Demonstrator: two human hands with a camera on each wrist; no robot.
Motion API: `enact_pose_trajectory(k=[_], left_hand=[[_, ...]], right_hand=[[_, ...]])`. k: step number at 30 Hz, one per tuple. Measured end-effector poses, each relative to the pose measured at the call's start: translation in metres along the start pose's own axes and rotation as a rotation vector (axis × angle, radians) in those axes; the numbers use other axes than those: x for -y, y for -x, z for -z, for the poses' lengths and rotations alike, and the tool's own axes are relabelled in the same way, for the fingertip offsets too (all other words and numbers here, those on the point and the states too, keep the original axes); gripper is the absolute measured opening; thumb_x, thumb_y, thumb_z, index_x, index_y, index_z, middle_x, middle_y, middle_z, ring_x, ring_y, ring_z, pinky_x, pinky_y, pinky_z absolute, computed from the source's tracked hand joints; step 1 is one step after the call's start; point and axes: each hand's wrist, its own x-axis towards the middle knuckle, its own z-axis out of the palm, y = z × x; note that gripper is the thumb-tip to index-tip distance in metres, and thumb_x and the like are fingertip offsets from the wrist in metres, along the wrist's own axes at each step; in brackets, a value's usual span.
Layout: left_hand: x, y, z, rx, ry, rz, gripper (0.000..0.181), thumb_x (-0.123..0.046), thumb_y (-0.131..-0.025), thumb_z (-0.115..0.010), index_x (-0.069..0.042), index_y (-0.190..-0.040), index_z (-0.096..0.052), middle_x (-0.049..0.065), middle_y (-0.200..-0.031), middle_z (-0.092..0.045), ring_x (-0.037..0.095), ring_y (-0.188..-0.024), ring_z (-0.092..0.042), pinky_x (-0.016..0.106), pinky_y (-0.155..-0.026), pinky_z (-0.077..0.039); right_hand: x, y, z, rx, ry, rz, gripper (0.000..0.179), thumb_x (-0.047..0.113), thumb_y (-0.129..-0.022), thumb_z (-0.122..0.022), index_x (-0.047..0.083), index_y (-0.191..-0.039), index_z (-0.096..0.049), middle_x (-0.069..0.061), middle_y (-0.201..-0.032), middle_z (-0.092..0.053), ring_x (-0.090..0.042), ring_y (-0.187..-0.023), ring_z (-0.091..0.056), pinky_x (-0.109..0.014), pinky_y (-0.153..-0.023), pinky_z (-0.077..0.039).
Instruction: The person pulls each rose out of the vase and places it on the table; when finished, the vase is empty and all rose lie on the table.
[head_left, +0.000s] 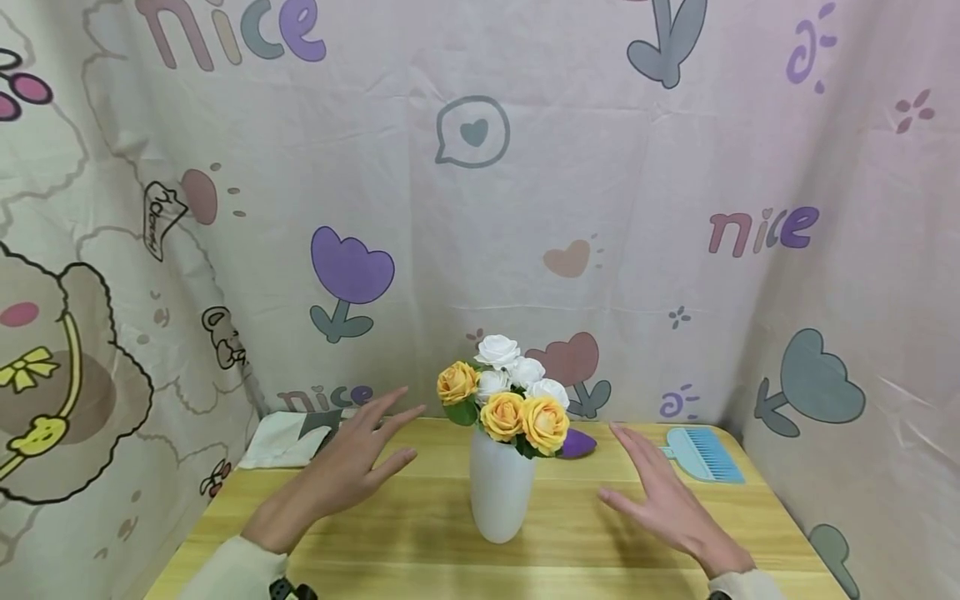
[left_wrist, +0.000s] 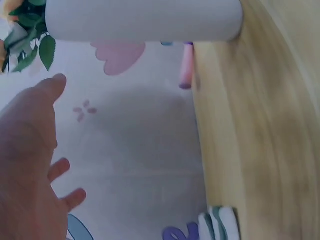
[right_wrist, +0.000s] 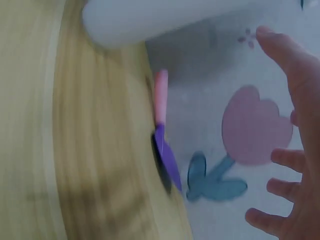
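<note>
A white vase (head_left: 502,487) stands upright on the wooden table, filled with yellow roses (head_left: 545,425) and white roses (head_left: 498,351) with green leaves. To its left, my left hand (head_left: 358,454) is raised with the fingers spread, apart from the vase. My right hand (head_left: 663,500) hovers to the right of it, fingers extended and thumb toward the vase. Neither hand holds anything. In the right wrist view a small trowel with a pink handle (right_wrist: 160,97) and a purple blade (right_wrist: 167,160) lies behind the vase.
A light blue dustpan-like tool with comb teeth (head_left: 705,455) lies at the back right of the table (head_left: 405,542). At the back left is a folded white and grey cloth (head_left: 288,439). A printed curtain (head_left: 465,225) hangs behind and along both sides.
</note>
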Motion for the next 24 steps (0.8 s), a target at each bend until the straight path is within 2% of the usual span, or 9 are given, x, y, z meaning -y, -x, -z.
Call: enact_pose_trajectory(k=[5, 8, 14, 19, 24], left_hand=[[-0.014, -0.013, 0.001, -0.010, 0.059, -0.091, 0.055, -0.036, -0.110, -0.065, -0.028, -0.163, -0.051, 0.007, -0.177, -0.035, 0.040, -0.157, -0.043, 0.072, -0.117, -0.047], [-0.022, -0.018, 0.001, -0.010, 0.089, -0.106, 0.050, -0.036, -0.109, -0.067, -0.026, -0.157, -0.057, 0.007, -0.176, -0.038, 0.038, -0.156, -0.044, 0.069, -0.116, -0.049], [-0.034, -0.023, -0.001, -0.025, 0.172, -0.107, 0.044, -0.035, -0.106, -0.070, -0.025, -0.148, -0.064, 0.010, -0.170, -0.045, 0.040, -0.154, -0.046, 0.071, -0.115, -0.050], [-0.044, -0.029, -0.005, -0.073, 0.315, -0.092, 0.037, -0.026, -0.106, -0.070, -0.018, -0.142, -0.066, 0.012, -0.161, -0.054, 0.039, -0.150, -0.051, 0.070, -0.115, -0.050], [-0.053, -0.040, -0.011, -0.087, 0.472, -0.014, 0.037, -0.026, -0.107, -0.071, -0.019, -0.143, -0.066, 0.003, -0.152, -0.062, 0.032, -0.147, -0.055, 0.067, -0.118, -0.049]], right_hand=[[0.017, -0.012, -0.009, 0.017, -0.106, 0.022, 0.095, 0.052, -0.098, -0.077, 0.031, -0.175, -0.024, -0.017, -0.177, -0.034, -0.053, -0.157, -0.037, -0.089, -0.112, -0.034], [0.027, -0.018, -0.016, 0.034, -0.139, 0.037, 0.097, 0.055, -0.097, -0.077, 0.032, -0.174, -0.024, -0.015, -0.178, -0.032, -0.051, -0.158, -0.036, -0.087, -0.114, -0.034], [0.049, -0.028, -0.032, 0.098, -0.199, 0.030, 0.099, 0.063, -0.094, -0.079, 0.024, -0.172, -0.032, -0.014, -0.176, -0.035, -0.044, -0.159, -0.040, -0.075, -0.122, -0.039], [0.063, -0.036, -0.044, 0.147, -0.347, 0.038, 0.101, 0.059, -0.091, -0.085, 0.036, -0.171, -0.027, 0.000, -0.175, -0.038, -0.030, -0.157, -0.046, -0.063, -0.121, -0.048], [0.072, -0.041, -0.058, 0.182, -0.497, 0.044, 0.109, 0.049, -0.090, -0.089, 0.046, -0.172, -0.017, 0.004, -0.180, -0.027, -0.026, -0.162, -0.038, -0.059, -0.119, -0.051]])
